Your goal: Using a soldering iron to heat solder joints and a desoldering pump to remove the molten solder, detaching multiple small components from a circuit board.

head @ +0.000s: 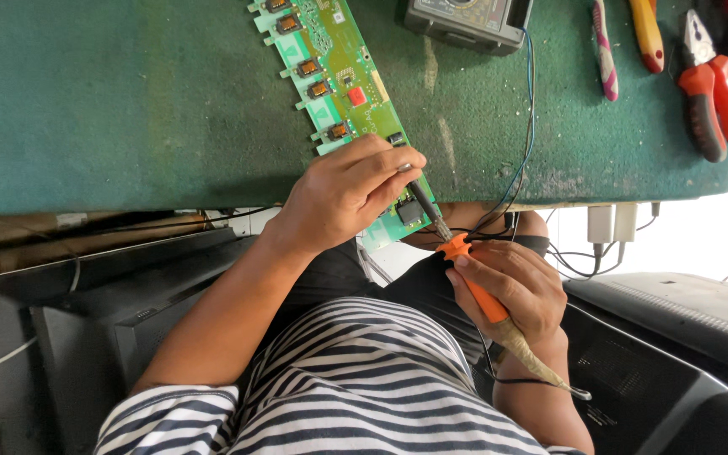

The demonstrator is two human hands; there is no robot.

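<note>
A long green circuit board (339, 72) lies slanted on the green tabletop (128, 101), its near end hanging over the table's edge. My left hand (343, 192) rests curled on that near end, fingers pinched on a thin dark tool (423, 200) that points down toward the board's corner. My right hand (509, 291) grips the orange handle of a soldering iron (480, 291), just below the table's edge. The iron's front end meets the thin tool at the board's near corner. The iron's cord trails back past my right wrist.
A grey meter (465, 21) stands at the back, with thin wires (522, 160) running down to the board. Red-handled pliers (714, 101) and two screwdrivers (604, 59) lie at the back right. Black screen casings (86, 329) stand below the table on both sides. White plugs (610, 223) hang at the right.
</note>
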